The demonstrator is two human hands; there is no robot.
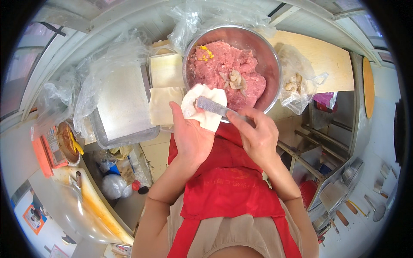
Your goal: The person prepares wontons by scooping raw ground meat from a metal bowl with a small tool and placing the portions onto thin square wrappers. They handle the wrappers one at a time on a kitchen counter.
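On the upturned palm of my left hand (pixel 193 138) lies a thin dough wrapper (pixel 211 121), its edges curled. My right hand (pixel 258 132) grips a flat metal spatula (pixel 213 106), whose blade rests over the wrapper with a bit of pink filling at its tip. Just beyond both hands stands a large steel bowl (pixel 276 80) of pink minced meat (pixel 222 58). Several peeled shrimp (pixel 237 80) sit on the meat, and a yellow dab (pixel 205 53) shows at its far left. Left of the bowl are two stacks of square wrappers (pixel 166 100).
A plastic bag of shrimp (pixel 295 84) lies right of the bowl on a wooden board (pixel 326 67). To the left, a metal tray (pixel 129 140) holds a white sheet (pixel 124 100), partly under clear plastic film (pixel 113 54). An orange scale (pixel 43 154) and a brown-stained bowl (pixel 66 138) stand farther left.
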